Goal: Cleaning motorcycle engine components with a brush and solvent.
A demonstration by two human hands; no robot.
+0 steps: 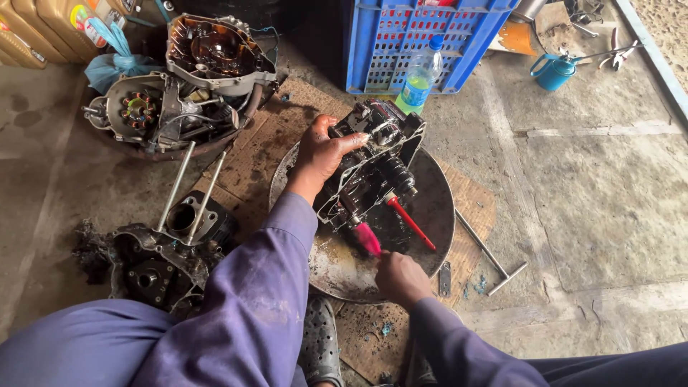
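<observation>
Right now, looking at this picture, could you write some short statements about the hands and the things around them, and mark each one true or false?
1. The left hand rests on top of a dark engine case. True.
2. The engine case stands inside the blue crate. False: it stands in a round metal pan; the blue crate is behind it.
3. The right hand holds a pink brush against the engine case. True.
4. The plastic bottle lies flat in the pan. False: the plastic bottle stands upright in front of the crate.
5. A red-handled tool lies in the pan. True.
6. The blue watering can sits beside the left knee. False: the blue watering can is at the far right.
</observation>
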